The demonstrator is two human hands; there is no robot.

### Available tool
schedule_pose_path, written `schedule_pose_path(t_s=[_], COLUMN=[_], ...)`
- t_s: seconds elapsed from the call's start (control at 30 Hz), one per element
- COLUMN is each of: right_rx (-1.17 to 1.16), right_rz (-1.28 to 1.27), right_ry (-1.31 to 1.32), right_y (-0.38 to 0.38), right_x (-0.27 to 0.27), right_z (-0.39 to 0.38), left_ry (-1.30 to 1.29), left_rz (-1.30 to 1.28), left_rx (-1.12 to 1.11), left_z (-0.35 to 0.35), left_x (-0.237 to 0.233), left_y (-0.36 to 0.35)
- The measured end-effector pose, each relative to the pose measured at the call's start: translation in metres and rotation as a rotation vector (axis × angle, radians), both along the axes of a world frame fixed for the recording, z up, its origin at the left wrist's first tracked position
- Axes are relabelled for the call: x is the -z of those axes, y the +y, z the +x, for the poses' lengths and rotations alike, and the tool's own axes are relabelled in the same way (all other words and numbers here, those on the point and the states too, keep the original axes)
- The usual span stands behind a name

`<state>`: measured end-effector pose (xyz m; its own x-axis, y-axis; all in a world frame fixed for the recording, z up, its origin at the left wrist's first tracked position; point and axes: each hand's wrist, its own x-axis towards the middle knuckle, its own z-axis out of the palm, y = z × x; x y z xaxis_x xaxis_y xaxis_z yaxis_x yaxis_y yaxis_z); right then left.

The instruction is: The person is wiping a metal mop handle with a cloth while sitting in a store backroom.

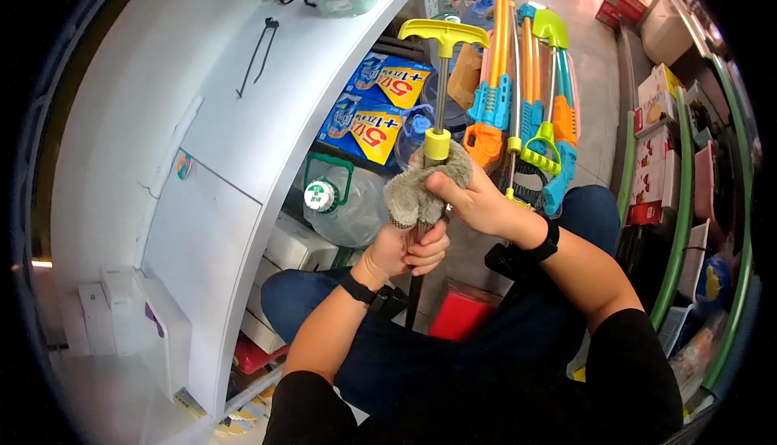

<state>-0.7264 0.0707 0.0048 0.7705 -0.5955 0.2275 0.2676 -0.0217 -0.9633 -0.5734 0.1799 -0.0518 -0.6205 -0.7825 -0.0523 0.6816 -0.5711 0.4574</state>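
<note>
**Grips.** The left hand [409,252] is closed tight round a dark shaft [413,303] just below the centre of the frame, with the fingers curled fully about it. The right hand [479,202] is pressed onto a grey furry cloth [413,194], thumb across the front and fingers behind.

**Position of the item.** The cloth wraps the shaft directly above the left hand and touches it. A yellow collar [437,145] rises out of the top of the cloth. Above it a thin metal rod [441,93] ends in a yellow T-handle [443,35] at upper centre. The whole piece stands nearly upright between the person's knees. Its lower end is lost against the dark trousers. A black wristband [356,287] sits on the left wrist, and another is on the right.

**Surroundings.**
- A bundle of toy water guns [526,105] in orange, blue, green and pink stands just right of the rod.
- A clear water jug [344,206] with a green handle lies left of the hands.
- A red box [461,317] sits on the floor below the hands.
- A white table [243,65] curves across the upper left of the frame.

**Legible writing.**
- Blue-and-yellow packs [376,113] under the table show a large red "5" and "+1". The remaining characters are too small to read.
- The jug cap carries a round green-and-white label that cannot be read.
- The printing on the boxed goods [655,97] on the shelves at the right edge cannot be read.
</note>
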Motion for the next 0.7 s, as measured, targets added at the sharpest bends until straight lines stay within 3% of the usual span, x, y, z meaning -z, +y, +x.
schedule_pose_path(t_s=[0.07, 0.23, 0.33, 0.37, 0.5, 0.6, 0.63, 0.7], right_rx=[0.004, 0.042, 0.334, 0.42, 0.516, 0.492, 0.334, 0.129], right_rz=[0.11, 0.068, -0.079, -0.261, -0.641, -0.382, 0.015, 0.399], right_ry=[-0.07, -0.04, 0.122, 0.22, 0.284, 0.274, 0.118, -0.01], right_y=[0.012, 0.014, 0.01, 0.004, -0.01, -0.01, -0.013, -0.017], right_x=[0.002, 0.001, 0.007, 0.005, 0.008, -0.003, -0.003, -0.011], right_z=[0.004, 0.003, 0.006, 0.004, -0.007, -0.007, -0.011, -0.017], left_ry=[0.043, 0.102, -0.148, -0.257, -0.424, -0.446, -0.454, -0.467], left_rz=[0.016, -0.017, 0.004, -0.01, -0.031, -0.092, -0.102, -0.098], left_rx=[0.019, 0.015, -0.167, -0.248, -0.443, -0.479, -0.482, -0.47], left_z=[0.002, 0.005, 0.004, 0.001, -0.011, -0.009, -0.009, -0.011], left_x=[0.004, 0.007, 0.004, 0.002, 0.003, 0.002, 0.002, 0.003], left_y=[0.003, 0.0, 0.0, -0.001, -0.005, -0.007, -0.007, -0.006])
